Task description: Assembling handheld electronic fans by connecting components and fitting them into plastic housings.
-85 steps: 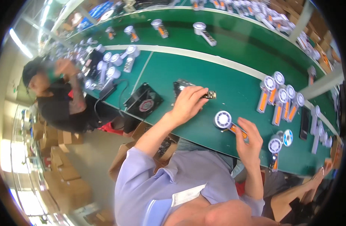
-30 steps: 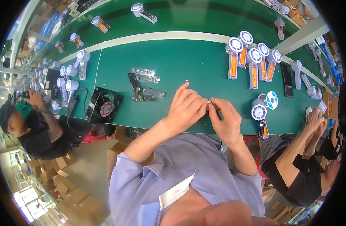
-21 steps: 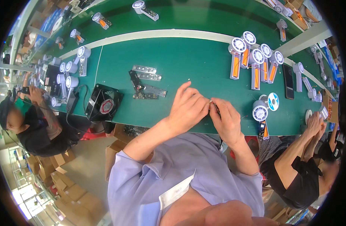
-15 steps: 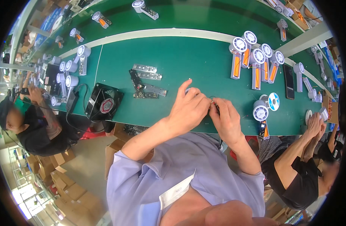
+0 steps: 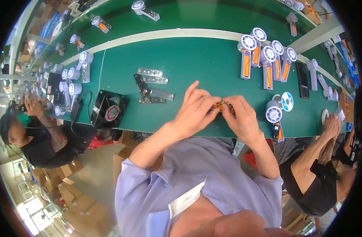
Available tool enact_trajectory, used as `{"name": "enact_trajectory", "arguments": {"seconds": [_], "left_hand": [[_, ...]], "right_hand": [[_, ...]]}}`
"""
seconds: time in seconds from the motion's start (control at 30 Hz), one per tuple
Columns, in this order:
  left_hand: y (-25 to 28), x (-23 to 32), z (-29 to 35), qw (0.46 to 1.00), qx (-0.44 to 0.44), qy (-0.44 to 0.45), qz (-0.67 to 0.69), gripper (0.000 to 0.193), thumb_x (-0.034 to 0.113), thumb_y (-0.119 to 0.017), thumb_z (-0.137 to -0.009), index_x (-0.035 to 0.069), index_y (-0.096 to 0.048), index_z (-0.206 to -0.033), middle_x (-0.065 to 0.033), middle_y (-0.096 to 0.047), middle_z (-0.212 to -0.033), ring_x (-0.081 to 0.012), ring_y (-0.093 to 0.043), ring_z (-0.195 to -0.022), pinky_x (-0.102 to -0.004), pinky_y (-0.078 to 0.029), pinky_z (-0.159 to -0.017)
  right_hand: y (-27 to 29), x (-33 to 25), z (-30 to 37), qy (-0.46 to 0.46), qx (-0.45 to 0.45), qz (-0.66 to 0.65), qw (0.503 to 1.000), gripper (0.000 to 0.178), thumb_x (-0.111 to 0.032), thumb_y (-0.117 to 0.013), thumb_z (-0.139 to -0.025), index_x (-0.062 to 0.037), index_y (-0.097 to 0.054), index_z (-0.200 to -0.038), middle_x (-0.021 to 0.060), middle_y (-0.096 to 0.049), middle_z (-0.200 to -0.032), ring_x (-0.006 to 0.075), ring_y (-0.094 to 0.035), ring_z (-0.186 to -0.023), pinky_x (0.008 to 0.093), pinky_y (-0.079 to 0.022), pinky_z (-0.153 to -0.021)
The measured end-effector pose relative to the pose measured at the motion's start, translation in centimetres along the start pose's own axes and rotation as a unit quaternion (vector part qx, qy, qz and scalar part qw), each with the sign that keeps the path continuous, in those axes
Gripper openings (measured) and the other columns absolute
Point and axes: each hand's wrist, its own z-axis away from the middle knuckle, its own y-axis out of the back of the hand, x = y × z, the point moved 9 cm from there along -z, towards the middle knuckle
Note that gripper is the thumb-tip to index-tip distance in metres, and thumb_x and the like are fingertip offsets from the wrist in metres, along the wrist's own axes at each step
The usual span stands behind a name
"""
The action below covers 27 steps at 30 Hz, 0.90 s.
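My left hand (image 5: 196, 108) and my right hand (image 5: 242, 119) meet over the near edge of the green bench. Their fingertips pinch a small part with an orange face (image 5: 219, 106), mostly covered by the fingers. The left index finger sticks up away from the others. My right fingers curl down around the part's right side, where something dark shows. To the right lies a handheld fan (image 5: 273, 113) with its handle uncovered, showing a circuit board and orange inside. Several loose circuit boards (image 5: 160, 94) are piled left of my hands.
Several fans with orange-filled handles (image 5: 268, 75) stand at the back right, beside a black phone (image 5: 303, 81). Near it is a blue-and-white spool (image 5: 287, 102). A black square cooling fan (image 5: 109, 110) with its cable sits at left. Co-workers (image 5: 43, 134) sit on both sides.
Both hands have risen slightly off the near edge, and the right has shifted a bit right. Orange now shows between the fingertips. The whole view has shifted a little.
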Motion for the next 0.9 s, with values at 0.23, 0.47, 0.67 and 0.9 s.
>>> {"name": "enact_trajectory", "arguments": {"seconds": [0.23,0.47,0.67,0.9], "left_hand": [[0.2,0.2,1.7,0.997,-0.052,-0.044,-0.03,0.051,0.025,-0.092,-0.077,0.016,-0.073,-0.123,-0.0028,-0.066,-0.129,-0.0299,-0.056,-0.128,-0.0626,-0.034,-0.122],[-0.6,0.5,2.4,0.982,-0.035,-0.149,-0.11,0.033,0.012,-0.085,-0.079,0.018,-0.078,-0.111,0.0016,-0.068,-0.123,-0.024,-0.058,-0.125,-0.0618,-0.04,-0.12],[-0.8,0.2,1.8,0.992,0.018,-0.117,-0.035,0.031,0.01,-0.089,-0.078,0.016,-0.078,-0.106,0.0053,-0.074,-0.099,-0.0203,-0.066,-0.113,-0.0647,-0.036,-0.122],[-0.2,-0.5,0.6,0.999,0.035,-0.017,0.001,0.025,0.005,-0.088,-0.077,0.013,-0.08,-0.099,0.0033,-0.074,-0.092,-0.0187,-0.066,-0.102,-0.0629,-0.031,-0.123]], "right_hand": [[-0.8,3.4,-0.7,-0.128,-0.048,-0.072,0.988,0.017,-0.003,-0.064,-0.102,0.0011,-0.057,-0.117,0.0234,-0.071,-0.1,0.0393,-0.071,-0.081,0.0463,-0.055,-0.07],[-0.8,3.7,-0.5,-0.135,-0.012,-0.126,0.983,0.015,-0.003,-0.065,-0.102,0.0017,-0.059,-0.115,0.0199,-0.071,-0.086,0.0338,-0.071,-0.073,0.0413,-0.053,-0.065],[-1.3,4.2,1.1,-0.235,-0.042,-0.2,0.95,0.015,-0.005,-0.067,-0.102,0.0019,-0.062,-0.114,0.0196,-0.071,-0.086,0.0311,-0.072,-0.073,0.0379,-0.053,-0.063],[0.0,1.4,1.0,-0.089,0.018,-0.038,0.995,0.019,-0.002,-0.069,-0.099,0.0011,-0.065,-0.118,0.0198,-0.068,-0.101,0.0345,-0.07,-0.083,0.0419,-0.056,-0.072]]}}
